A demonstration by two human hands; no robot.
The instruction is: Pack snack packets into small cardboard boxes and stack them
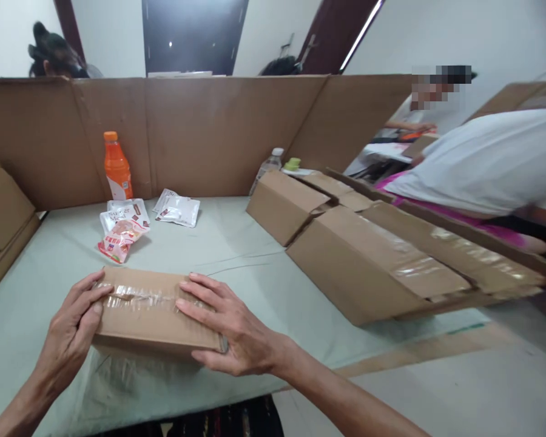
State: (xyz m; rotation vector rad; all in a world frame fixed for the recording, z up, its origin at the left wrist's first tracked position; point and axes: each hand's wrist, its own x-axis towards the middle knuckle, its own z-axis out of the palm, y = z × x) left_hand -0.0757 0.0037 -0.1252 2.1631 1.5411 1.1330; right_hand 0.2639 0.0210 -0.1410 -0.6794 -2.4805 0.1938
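A small brown cardboard box [150, 321], with clear tape along its top, is at the near side of the table between my two hands. My left hand [75, 325] grips its left end, fingers on the top edge and thumb beside them. Around the right end is my right hand [227, 328], its fingers spread over the top and its thumb low on the near side. Just beyond the box lie a red and white snack packet [122, 240], white printed pouches [127, 212] and another pair of white pouches [179, 209].
Several taped cardboard boxes [346, 261] stand to the right. An orange bottle [117, 167] and a clear bottle [268, 167] stand before a cardboard partition [222, 136]. More cardboard [2, 212] is at the left edge. A person in a white shirt [491, 164] bends at the right.
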